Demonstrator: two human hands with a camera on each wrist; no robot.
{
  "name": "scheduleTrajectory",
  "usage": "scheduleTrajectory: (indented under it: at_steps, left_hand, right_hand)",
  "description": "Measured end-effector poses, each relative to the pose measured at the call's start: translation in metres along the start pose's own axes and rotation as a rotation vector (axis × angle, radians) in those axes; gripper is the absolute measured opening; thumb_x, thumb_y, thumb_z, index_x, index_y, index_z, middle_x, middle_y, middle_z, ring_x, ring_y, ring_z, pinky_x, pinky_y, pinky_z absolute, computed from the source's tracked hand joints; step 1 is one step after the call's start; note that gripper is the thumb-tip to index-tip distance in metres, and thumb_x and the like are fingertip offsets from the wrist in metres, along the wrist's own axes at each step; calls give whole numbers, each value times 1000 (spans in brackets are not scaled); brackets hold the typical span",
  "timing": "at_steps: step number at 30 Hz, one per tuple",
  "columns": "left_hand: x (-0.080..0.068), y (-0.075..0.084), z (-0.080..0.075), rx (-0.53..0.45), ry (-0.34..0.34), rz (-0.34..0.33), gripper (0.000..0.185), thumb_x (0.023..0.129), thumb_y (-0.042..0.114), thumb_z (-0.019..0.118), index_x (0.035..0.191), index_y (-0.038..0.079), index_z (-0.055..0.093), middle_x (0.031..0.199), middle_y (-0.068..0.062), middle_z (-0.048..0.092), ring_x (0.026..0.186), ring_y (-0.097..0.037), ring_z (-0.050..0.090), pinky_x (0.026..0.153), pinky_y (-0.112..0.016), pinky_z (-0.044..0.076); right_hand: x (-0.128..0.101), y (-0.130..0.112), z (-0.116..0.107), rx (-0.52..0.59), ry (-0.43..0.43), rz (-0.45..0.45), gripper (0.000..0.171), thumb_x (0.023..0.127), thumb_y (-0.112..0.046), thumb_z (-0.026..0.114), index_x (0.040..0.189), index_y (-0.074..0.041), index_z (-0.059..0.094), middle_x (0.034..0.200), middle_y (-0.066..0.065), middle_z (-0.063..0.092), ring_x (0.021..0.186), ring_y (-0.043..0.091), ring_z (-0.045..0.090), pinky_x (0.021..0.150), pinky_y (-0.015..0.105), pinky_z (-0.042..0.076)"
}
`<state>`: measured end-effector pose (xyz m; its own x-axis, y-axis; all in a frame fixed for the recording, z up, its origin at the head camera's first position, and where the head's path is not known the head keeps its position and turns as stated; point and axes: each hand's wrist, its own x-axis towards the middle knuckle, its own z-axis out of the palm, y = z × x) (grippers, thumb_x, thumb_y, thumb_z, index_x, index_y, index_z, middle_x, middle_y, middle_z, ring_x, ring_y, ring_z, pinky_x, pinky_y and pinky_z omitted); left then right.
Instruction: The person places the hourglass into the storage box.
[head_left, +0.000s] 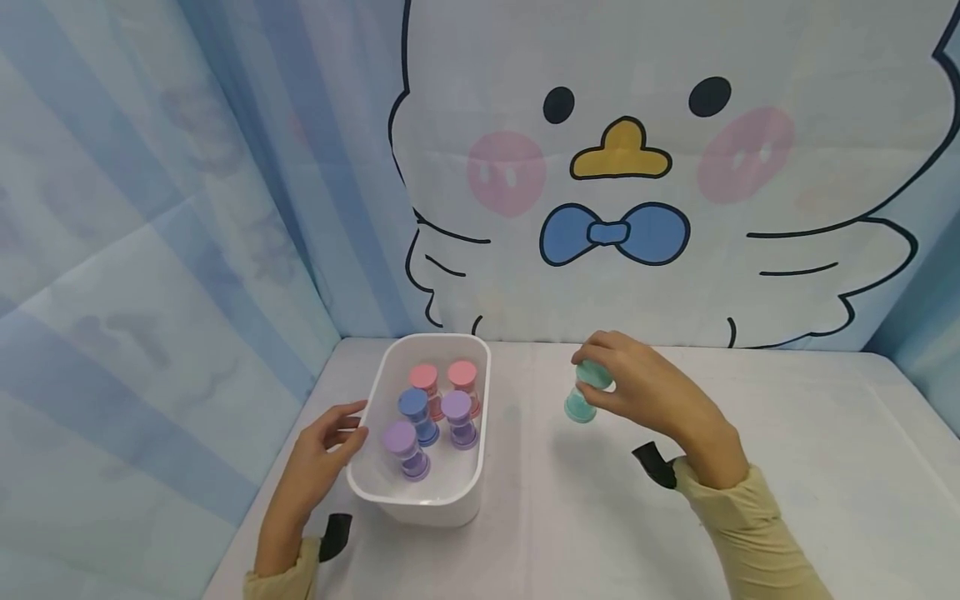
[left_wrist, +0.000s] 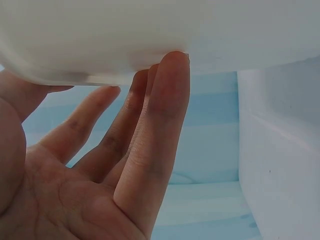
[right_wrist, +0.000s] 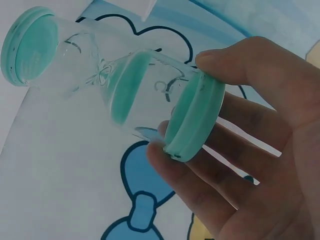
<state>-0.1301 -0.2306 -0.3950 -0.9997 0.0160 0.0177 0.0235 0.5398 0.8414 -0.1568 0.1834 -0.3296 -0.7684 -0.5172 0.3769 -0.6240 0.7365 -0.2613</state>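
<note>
My right hand point(head_left: 600, 385) pinches a teal sand timer point(head_left: 585, 392) by its upper cap, holding it just above the white table, right of the bin. The right wrist view shows the teal sand timer point(right_wrist: 115, 92) with thumb and fingers point(right_wrist: 240, 60) round one cap. A white bin point(head_left: 390, 492) holds several sand timers: two pink point(head_left: 424, 379), one blue point(head_left: 414, 406), two purple point(head_left: 401, 439). My left hand point(head_left: 333, 437) rests with straight fingers against the bin's left wall; in the left wrist view its fingers point(left_wrist: 155, 115) touch the white bin point(left_wrist: 150, 35) underside.
A cartoon duck backdrop point(head_left: 622, 183) stands behind the table, and blue striped curtains point(head_left: 150, 250) close the left side. The white table point(head_left: 750, 417) stretches right of the bin.
</note>
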Motion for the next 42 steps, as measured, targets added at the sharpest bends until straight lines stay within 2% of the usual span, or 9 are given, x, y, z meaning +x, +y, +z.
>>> scheduleTrajectory:
  at_steps: [13,24,35,42]
  left_hand:
    - [0,1,1,9,-3,23,43,98,20,63,139,8,55,128,-17,62,114,-34,62,92,-44,55]
    - [2,2,2,5,-13,-37,45,99,23,62,141,11,54,129,-17,62,117,-34,60,95,-47,54]
    - [1,1,-1,10,-7,-37,45,99,25,62,141,11,54,131,-17,61,118,-34,60,96,-48,53]
    - [2,1,-1,5,-12,-36,45,99,24,62,141,11,53,131,-17,61,118,-35,60,96,-48,53]
  right_hand:
    - [13,-15,0,-17,-3,-25,22,84,-13,78,104,-7,71,104,4,66,93,17,62,77,30,58]
    - [26,-28,1,-8,-16,-58,26,83,-15,79,107,-6,71,106,4,67,97,18,62,82,31,59]
    - [45,-44,-4,-9,-20,-105,29,84,-18,80,109,-7,72,109,5,67,98,18,63,82,31,59]
    - [53,-53,-7,-22,-41,-105,29,84,-19,79,111,-9,72,111,3,67,102,17,63,84,30,58]
